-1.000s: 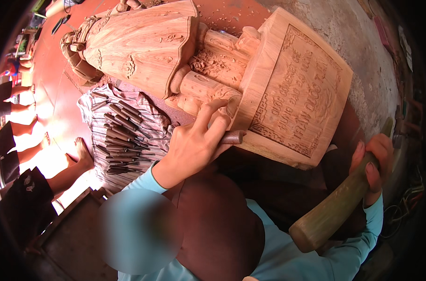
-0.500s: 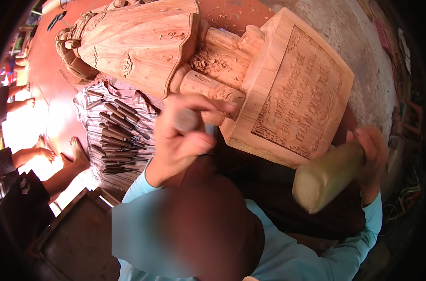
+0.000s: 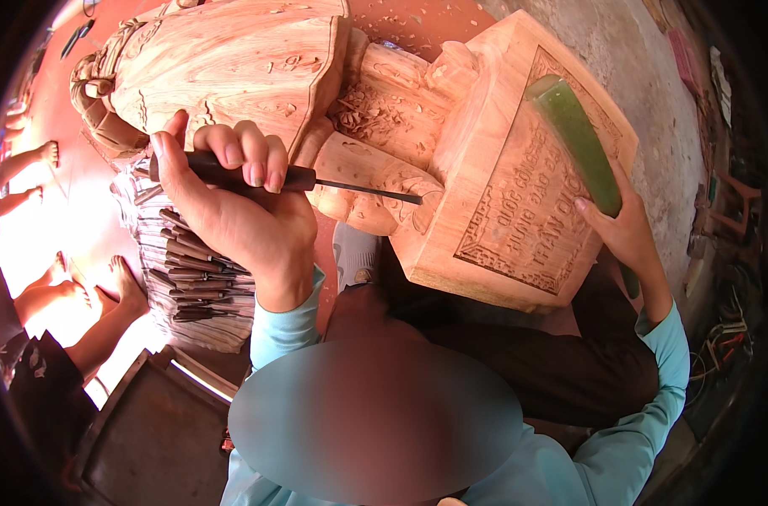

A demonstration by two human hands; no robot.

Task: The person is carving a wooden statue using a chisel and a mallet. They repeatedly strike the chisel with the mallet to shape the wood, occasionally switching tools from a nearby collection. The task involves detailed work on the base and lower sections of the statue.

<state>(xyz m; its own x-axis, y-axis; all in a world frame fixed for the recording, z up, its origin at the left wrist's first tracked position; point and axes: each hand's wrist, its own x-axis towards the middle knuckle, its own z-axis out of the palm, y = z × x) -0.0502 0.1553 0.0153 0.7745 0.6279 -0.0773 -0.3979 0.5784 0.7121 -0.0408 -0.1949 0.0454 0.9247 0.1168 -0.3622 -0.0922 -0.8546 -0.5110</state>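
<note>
My left hand (image 3: 253, 215) is wrapped round the dark handle of a chisel (image 3: 367, 191). Its thin blade points right, with the tip over the carved boot-like part (image 3: 375, 173) beside the base. The wooden statue (image 3: 232, 63) lies on its side, its robe toward the far left, with loose shavings in the hollow near the base. My right hand (image 3: 627, 226) grips a green wooden mallet (image 3: 573, 135). The mallet's head reaches over the base's lettered panel (image 3: 510, 228); I cannot tell whether it touches.
Several dark-handled chisels (image 3: 200, 270) lie on a striped cloth (image 3: 215, 329) to my left. Another person's bare foot (image 3: 129, 287) is beyond it. A dark tray-like piece (image 3: 148, 422) stands at the lower left. Cables (image 3: 721, 346) lie at the right.
My left hand has turned and moved left, bringing the chisel's length into view. My right hand has swung the mallet up and away, from below the base to over its panel.
</note>
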